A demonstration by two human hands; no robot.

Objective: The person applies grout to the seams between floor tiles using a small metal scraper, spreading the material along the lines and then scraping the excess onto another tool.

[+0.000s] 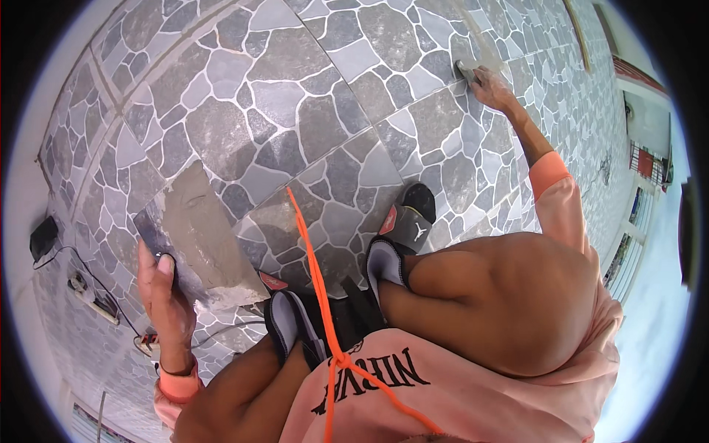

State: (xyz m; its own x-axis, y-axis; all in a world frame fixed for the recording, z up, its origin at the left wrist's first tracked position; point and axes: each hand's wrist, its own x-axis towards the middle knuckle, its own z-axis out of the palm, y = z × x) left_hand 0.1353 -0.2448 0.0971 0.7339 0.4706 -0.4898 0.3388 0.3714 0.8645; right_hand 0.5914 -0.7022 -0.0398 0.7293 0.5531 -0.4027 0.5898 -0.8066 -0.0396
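My left hand (168,303) grips the edge of a flat mortar board (153,221), thumb on top. Wet grey mortar (203,232) is spread thickly over most of the board. Out to the upper right, my right arm is stretched far forward. My right hand (493,87) is closed around a small grey flat tool (466,71), pressed to the floor at a tile joint; its exact kind is too small to make out. Under both hands lie floor tiles (281,107) with a grey stone pattern and white veins. A wet-looking smear (484,52) runs over the tiles beyond the tool.
I squat on the tiles in dark slide sandals (408,225). An orange drawstring (314,266) hangs from my pink top. At the left are a black box-shaped thing (44,238), a dark cord (111,295) and a power strip (148,342). Unfilled joints (111,100) show at the upper left.
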